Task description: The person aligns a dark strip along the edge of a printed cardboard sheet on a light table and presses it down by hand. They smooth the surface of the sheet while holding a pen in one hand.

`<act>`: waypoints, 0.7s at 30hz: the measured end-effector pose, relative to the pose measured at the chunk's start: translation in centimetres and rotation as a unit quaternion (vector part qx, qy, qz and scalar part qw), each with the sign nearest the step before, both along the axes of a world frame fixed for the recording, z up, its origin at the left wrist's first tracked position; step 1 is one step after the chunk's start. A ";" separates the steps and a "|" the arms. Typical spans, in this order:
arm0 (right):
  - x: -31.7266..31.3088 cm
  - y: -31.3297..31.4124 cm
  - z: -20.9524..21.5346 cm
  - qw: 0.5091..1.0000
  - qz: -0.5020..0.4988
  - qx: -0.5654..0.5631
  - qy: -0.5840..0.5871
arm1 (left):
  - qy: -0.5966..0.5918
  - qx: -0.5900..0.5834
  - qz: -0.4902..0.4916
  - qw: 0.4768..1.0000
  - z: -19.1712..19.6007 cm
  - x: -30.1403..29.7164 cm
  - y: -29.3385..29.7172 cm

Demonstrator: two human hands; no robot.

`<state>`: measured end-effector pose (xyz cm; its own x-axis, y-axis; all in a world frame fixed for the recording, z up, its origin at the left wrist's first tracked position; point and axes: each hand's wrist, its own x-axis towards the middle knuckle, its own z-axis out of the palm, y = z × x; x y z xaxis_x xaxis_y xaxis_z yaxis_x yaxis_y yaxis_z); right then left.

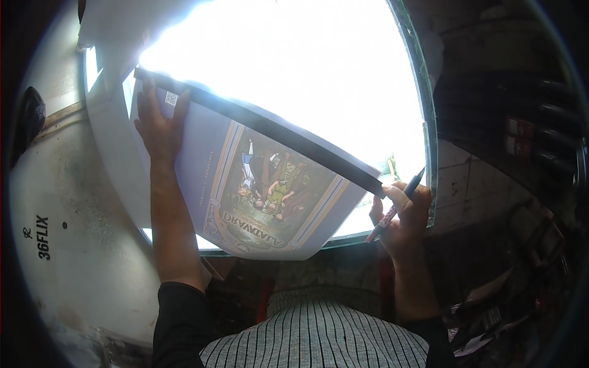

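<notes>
A purple printed sheet (pixel 196 138) with an upside-down illustration of several figures lies across a brightly lit glass-topped table (pixel 294 67), its near edge curling over the table's front rim. Along its far edge runs a long dark straight strip (pixel 270 132), slanting from far left to near right. With fingers spread, my left hand (pixel 161 126) rests flat on the sheet, fingertips at the strip's left end. Closed around a slim pen-like tool (pixel 385 219), with a patterned body and a dark end, my right hand (pixel 406 214) also touches the strip's right end.
A pale panel (pixel 80 227) with dark lettering stands at the left, with a dark rounded object (pixel 30 119) near its far edge. The thick glass edge (pixel 431 147) bounds the table on the right. Dim clutter (pixel 491 306) lies beyond it at the lower right.
</notes>
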<state>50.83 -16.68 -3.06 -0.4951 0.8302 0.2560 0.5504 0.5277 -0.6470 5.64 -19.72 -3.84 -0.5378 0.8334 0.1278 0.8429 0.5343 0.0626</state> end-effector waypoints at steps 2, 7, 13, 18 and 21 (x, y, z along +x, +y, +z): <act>0.0 0.1 0.0 1.000 0.005 -0.004 -0.004 | 0.003 -0.002 0.009 1.000 0.1 0.2 0.0; 0.9 0.3 0.2 0.999 0.007 0.018 -0.033 | -0.003 0.013 -0.005 1.000 -0.4 0.9 0.5; -0.3 0.0 0.1 0.998 0.051 0.007 -0.028 | 0.050 0.005 -0.010 0.999 0.1 -0.9 -1.2; 0.5 0.5 0.3 0.992 0.055 0.096 -0.067 | 0.022 -0.004 -0.002 1.000 -1.4 0.5 0.1; 0.7 0.0 0.2 0.993 0.050 0.076 -0.069 | -0.019 -0.013 0.021 1.000 -0.6 1.0 0.3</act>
<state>51.56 -16.69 -2.82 -0.6126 0.7318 0.2985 0.5675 0.6702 -0.4783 6.63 -19.38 -4.49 -0.5767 0.8125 0.0855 0.8168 0.5715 0.0788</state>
